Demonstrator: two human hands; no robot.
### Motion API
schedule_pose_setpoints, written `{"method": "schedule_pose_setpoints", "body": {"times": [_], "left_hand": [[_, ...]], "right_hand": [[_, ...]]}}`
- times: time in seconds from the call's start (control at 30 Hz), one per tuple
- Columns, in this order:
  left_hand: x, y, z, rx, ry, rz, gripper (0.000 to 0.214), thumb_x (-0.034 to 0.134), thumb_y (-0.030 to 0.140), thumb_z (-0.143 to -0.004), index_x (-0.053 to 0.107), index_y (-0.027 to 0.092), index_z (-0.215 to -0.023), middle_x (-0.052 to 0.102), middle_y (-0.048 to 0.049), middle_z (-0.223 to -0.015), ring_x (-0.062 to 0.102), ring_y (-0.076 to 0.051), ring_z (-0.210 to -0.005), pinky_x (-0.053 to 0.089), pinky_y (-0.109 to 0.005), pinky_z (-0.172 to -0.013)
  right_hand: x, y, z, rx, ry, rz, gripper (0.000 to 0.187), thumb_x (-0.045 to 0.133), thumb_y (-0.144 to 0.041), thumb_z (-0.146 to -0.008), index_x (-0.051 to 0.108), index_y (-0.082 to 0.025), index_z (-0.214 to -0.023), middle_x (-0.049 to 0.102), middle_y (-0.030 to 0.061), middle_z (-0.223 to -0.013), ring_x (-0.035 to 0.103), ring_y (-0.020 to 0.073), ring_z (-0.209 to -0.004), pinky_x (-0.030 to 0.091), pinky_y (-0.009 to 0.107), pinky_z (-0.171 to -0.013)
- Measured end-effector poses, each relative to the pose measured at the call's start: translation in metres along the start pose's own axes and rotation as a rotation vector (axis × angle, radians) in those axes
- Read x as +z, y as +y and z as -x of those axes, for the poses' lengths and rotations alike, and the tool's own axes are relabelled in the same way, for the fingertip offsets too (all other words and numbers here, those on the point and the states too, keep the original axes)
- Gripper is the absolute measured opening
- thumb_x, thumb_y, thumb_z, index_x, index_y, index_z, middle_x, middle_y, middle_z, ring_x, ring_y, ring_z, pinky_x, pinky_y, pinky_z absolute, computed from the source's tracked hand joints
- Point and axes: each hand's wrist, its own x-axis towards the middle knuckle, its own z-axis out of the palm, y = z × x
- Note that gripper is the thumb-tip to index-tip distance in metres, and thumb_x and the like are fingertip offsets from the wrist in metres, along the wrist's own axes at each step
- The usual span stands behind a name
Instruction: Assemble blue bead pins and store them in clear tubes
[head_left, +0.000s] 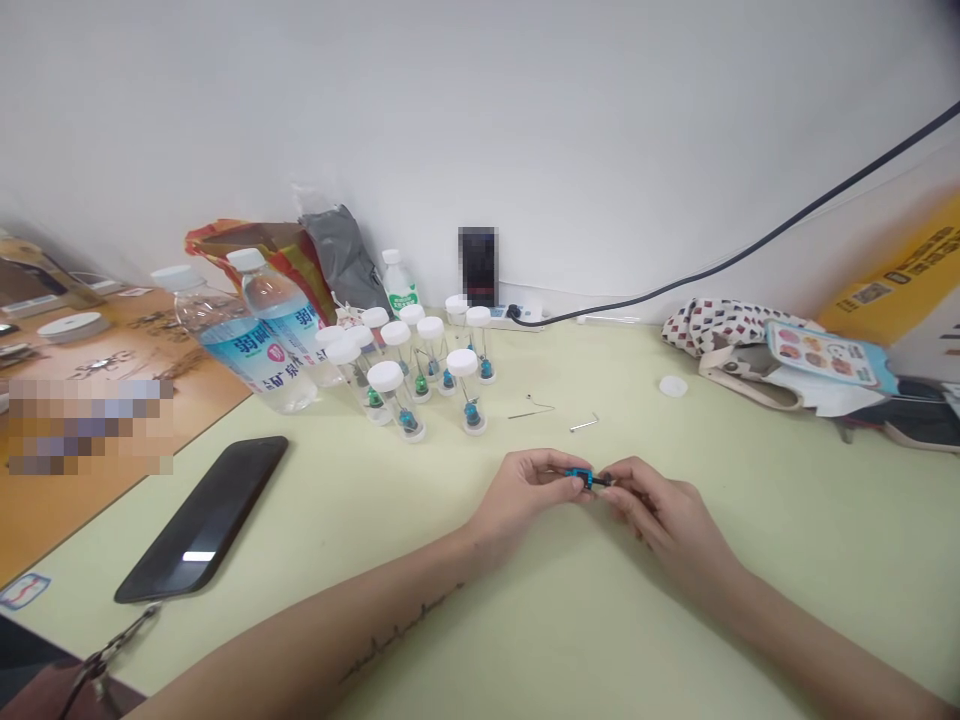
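Note:
Both of my hands meet over the pale green desk (465, 560), near its middle. My left hand (525, 495) pinches a small blue and black part (582, 479) between thumb and fingertips. My right hand (660, 510) grips the same part from the other side, and its black end pokes out between the fingers. Nearest to my hands, a bent metal wire (532, 410) and a small L-shaped metal pin (584, 423) lie on the desk. Beyond them stand several clear capped tubes (472, 400) with blue or green parts inside.
A black smartphone (202, 520) lies at the left. Large water bottles (240, 340) and a plastic bag stand behind it. A power strip (517, 317) and black cable run along the wall. A patterned cloth bag (720, 330) sits at the right, beside a wooden table (150, 460).

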Motion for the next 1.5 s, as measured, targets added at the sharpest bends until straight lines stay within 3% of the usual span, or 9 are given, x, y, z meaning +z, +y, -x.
{"method": "schedule_pose_setpoints", "body": {"times": [0.4, 0.63, 1.5], "left_hand": [[0.0030, -0.0023, 0.0026, 0.036, 0.063, -0.145, 0.026, 0.065, 0.027, -0.073, 0.064, 0.012, -0.094, 0.067, -0.0112, -0.092, 0.062, -0.019, -0.085, 0.047, -0.033, -0.083], [0.0025, -0.0019, 0.0033, 0.049, 0.091, -0.143, 0.026, 0.063, 0.029, -0.074, 0.064, 0.012, -0.095, 0.067, -0.0103, -0.089, 0.063, -0.018, -0.082, 0.047, -0.034, -0.082], [0.0011, -0.0016, 0.0021, 0.031, 0.108, -0.147, 0.024, 0.063, 0.029, -0.074, 0.064, 0.013, -0.091, 0.067, -0.0090, -0.085, 0.062, -0.018, -0.080, 0.047, -0.032, -0.080]], "right_hand": [[-0.0004, -0.0012, -0.0009, -0.013, -0.003, 0.035, 0.025, 0.038, -0.042, -0.090, 0.056, -0.024, -0.095, 0.051, -0.0046, -0.056, 0.046, 0.0113, -0.047, 0.037, 0.021, -0.047], [-0.0002, -0.0002, -0.0003, -0.027, 0.016, 0.019, 0.025, 0.041, -0.037, -0.090, 0.048, -0.025, -0.111, 0.055, -0.0039, -0.062, 0.047, 0.0110, -0.049, 0.038, 0.021, -0.048], [0.0021, 0.0025, -0.0001, -0.105, 0.043, 0.092, 0.019, 0.041, -0.036, -0.090, 0.051, -0.025, -0.102, 0.056, -0.0034, -0.063, 0.047, 0.0110, -0.050, 0.039, 0.022, -0.049]]}}
